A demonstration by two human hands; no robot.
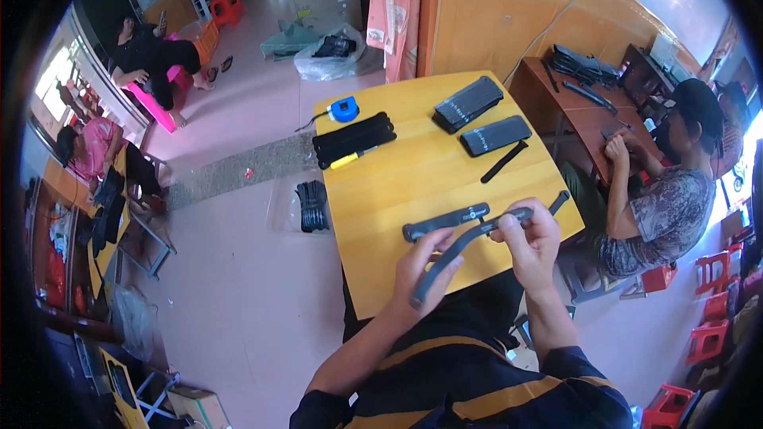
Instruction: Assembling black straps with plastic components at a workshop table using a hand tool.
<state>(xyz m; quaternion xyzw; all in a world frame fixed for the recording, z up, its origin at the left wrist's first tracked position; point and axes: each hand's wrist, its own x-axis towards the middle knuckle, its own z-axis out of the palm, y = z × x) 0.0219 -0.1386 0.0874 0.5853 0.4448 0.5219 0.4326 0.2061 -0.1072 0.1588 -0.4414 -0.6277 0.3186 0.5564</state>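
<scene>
Over the near edge of a smooth yellow wooden table, both hands work a long, flat dark-grey strap, matte and flexible, bending in a shallow curve between them. Left hand pinches the strap's lower end, fingers closed round it; right hand grips the upper part, fingers curled tight over it, a short length poking out past the knuckles. Just beyond, a second strap of the same kind lies flat on the table, with a round emblem near one end. Farther back: two flat stacks of black pieces, a loose thin black strip, a fanned bundle of black strips, a yellow-handled tool and a round blue tape measure. Another bundle of strips lies on the pale pink floor. A person in a patterned shirt sits to the right at a brown desk.
</scene>
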